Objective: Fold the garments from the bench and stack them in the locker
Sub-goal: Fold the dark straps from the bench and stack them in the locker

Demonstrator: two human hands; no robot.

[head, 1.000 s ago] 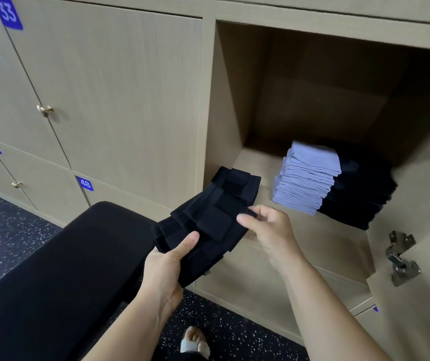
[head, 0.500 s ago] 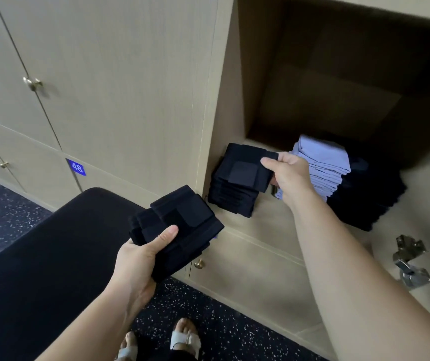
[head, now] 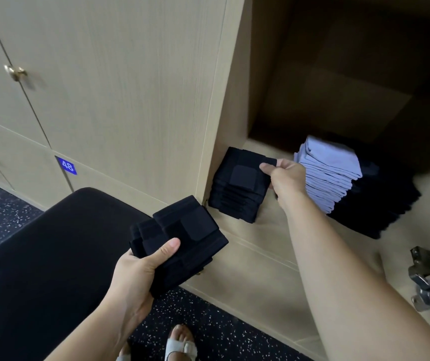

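My left hand (head: pixel 135 277) grips a bundle of folded black garments (head: pixel 182 235) in front of the black bench (head: pixel 39 256), thumb on top. My right hand (head: pixel 285 178) reaches into the open locker (head: pixel 247 152) and pinches the right edge of a small stack of folded black garments (head: pixel 237 186) that sits on the locker floor at its front left corner. Beside that hand stands a stack of folded light blue garments (head: pixel 331 175), with a further dark stack (head: pixel 380 207) to its right.
Closed locker doors with brass knobs (head: pixel 14 72) and a blue number plate 48 (head: pixel 66 165) fill the left. The open door's metal hinge (head: pixel 427 280) juts out at the right. Speckled dark floor and my sandalled feet (head: pixel 180 345) lie below.
My right hand took part of the black bundle from my left hand and carried it into the locker, setting it down at the front left. My left hand still holds the remaining bundle.
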